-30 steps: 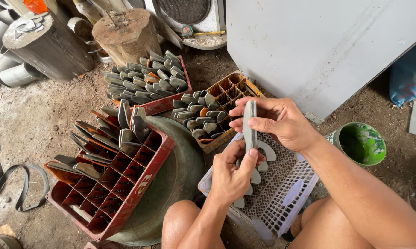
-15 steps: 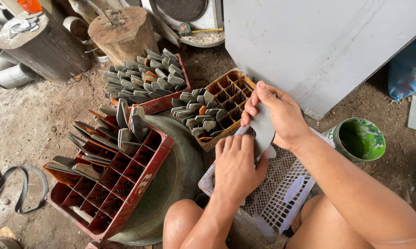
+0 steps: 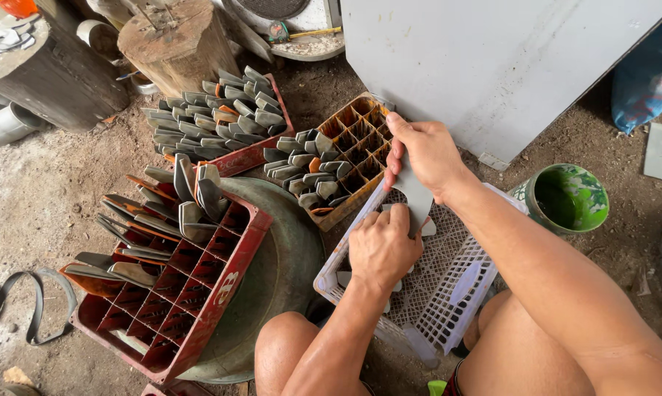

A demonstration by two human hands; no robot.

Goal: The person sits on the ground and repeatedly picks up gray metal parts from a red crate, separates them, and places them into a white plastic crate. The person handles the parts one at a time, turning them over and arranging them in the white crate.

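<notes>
Gripping a flat grey metal blade blank (image 3: 417, 196) with both hands, I hold it over the white plastic basket (image 3: 448, 293) that sits between my knees. My right hand (image 3: 428, 155) is closed over its upper end, fingers curled across the top edge, while my left hand (image 3: 381, 249) pinches the lower part from beneath, thumb pressed against the face of the metal. The blank stands nearly upright, tilted a little toward the right, and only its middle stretch shows between my two hands. A few more pale cut pieces lie in the basket under my left hand, though I cannot tell how many.

Just beyond my right hand sits an orange compartment crate (image 3: 349, 147), its near cells filled with grey blanks standing on end and its far cells bare. To my left a red compartment crate (image 3: 199, 293) rests on a round green basin (image 3: 294, 257), with blanks slotted in its far rows. Farther off, another red crate (image 3: 250, 155) is packed with grey blanks beside a wooden stump (image 3: 177, 44). A green paint bucket (image 3: 565, 198) stands on the dirt near my right forearm.
</notes>
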